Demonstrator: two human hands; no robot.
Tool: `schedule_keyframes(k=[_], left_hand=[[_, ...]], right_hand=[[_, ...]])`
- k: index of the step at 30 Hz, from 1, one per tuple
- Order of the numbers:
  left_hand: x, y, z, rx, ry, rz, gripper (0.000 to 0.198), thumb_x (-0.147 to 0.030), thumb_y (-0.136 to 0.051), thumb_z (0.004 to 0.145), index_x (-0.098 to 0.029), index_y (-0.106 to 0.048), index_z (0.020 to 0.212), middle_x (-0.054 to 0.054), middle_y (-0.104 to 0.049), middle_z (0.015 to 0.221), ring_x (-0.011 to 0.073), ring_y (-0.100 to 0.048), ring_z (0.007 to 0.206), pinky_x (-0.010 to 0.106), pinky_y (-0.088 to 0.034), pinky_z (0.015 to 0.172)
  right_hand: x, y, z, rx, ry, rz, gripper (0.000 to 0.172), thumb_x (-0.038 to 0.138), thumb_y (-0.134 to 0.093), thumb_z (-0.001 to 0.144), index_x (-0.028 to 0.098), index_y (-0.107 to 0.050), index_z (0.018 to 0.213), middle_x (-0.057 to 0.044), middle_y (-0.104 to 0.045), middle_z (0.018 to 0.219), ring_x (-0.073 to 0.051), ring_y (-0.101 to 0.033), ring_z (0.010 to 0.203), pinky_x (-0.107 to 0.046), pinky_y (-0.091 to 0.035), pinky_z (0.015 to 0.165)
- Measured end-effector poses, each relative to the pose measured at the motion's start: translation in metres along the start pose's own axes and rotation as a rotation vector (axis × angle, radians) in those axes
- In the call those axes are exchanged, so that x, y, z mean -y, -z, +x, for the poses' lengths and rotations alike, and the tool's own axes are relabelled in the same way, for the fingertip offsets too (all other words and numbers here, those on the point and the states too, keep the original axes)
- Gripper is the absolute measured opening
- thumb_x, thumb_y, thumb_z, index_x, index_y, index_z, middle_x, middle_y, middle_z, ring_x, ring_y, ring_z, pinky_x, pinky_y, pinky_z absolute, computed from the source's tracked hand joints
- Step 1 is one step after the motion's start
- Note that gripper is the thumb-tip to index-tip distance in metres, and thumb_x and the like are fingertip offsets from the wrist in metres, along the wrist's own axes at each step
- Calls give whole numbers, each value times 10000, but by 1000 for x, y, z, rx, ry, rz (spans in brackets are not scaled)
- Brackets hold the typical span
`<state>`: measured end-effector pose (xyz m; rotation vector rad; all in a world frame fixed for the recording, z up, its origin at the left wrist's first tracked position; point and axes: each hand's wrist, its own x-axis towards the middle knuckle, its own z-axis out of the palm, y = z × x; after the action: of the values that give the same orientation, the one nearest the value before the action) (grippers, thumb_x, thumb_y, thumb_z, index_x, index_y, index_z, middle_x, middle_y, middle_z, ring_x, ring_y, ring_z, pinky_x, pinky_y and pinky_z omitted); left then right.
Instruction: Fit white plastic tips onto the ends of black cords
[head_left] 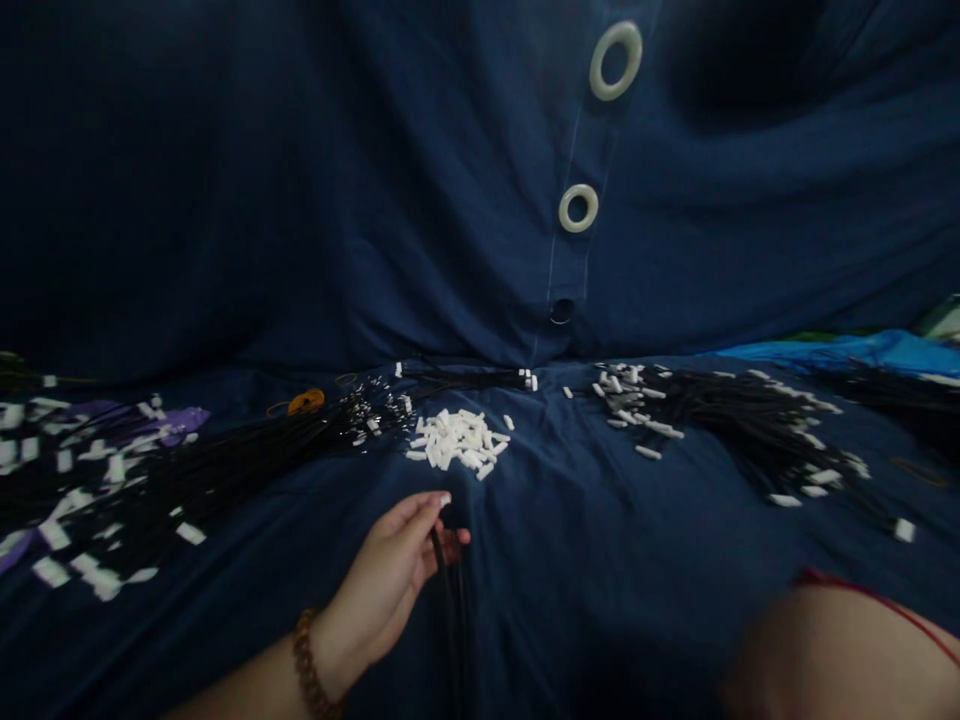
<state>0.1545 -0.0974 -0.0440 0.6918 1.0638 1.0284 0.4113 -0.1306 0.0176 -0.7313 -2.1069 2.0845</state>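
Note:
My left hand (390,575) is low in the middle, fingers pinched around a thin black cord (447,600) with a small white cap at its tip near my fingertips. A beaded bracelet (309,672) is on that wrist. Just beyond the hand lies a small heap of white plastic caps (457,440) on the dark blue cloth (600,540). My right hand is out of view; only a blurred forearm or knee (840,650) shows at the bottom right.
A bundle of black cords with white caps (720,415) lies to the right; another sprawls to the left (187,470) over purple material (176,420). An orange ring (306,401) lies behind. The blue cloth rises at the back with white grommets (615,60).

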Motion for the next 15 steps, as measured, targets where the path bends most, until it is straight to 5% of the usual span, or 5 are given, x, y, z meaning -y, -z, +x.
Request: schedule_keyframes(k=[2, 3, 7, 9, 15], left_hand=[[0, 0, 0, -24, -9, -11, 122, -245, -567, 792, -175, -589, 890, 10, -578, 779, 123, -620, 745, 207, -485, 678], [0, 0, 0, -30, -10, -11, 122, -237, -567, 792, -172, -590, 893, 22, -588, 817, 127, -622, 749, 215, -490, 684], [0, -2, 0, -33, -4, -11, 127, -216, -539, 809, -148, -584, 906, 87, -621, 953, 164, -635, 775, 277, -513, 726], [0, -2, 1, -27, 25, -23, 132, -205, -529, 814, -135, -578, 915, 117, -631, 986, 184, -640, 795, 295, -519, 734], [-4, -6, 5, -104, 65, -72, 155, -110, -525, 798, -94, -560, 948, 150, -647, 983, 192, -650, 797, 297, -522, 760]], right_hand=[[6, 17, 21, -63, 10, -209, 341, 457, -571, 784, 120, -620, 790, -21, -606, 641, -113, -601, 563, -218, -481, 538], [6, 26, 37, -204, 24, -338, 362, 437, -446, 866, 116, -612, 843, -42, -618, 685, -125, -608, 593, -245, -490, 571], [-16, 60, 101, -675, 89, -685, 350, 259, -454, 877, 91, -440, 1184, -153, -460, 1194, -257, -427, 1129, -481, -316, 944], [-32, 72, 119, -748, 133, -826, 359, 237, -520, 841, 130, -461, 1178, -117, -405, 1253, -274, -355, 1178, -512, -266, 966], [-57, 86, 122, -791, 226, -1045, 175, 192, -501, 859, 137, -561, 1014, -53, -542, 1020, -196, -492, 988, -417, -383, 866]])
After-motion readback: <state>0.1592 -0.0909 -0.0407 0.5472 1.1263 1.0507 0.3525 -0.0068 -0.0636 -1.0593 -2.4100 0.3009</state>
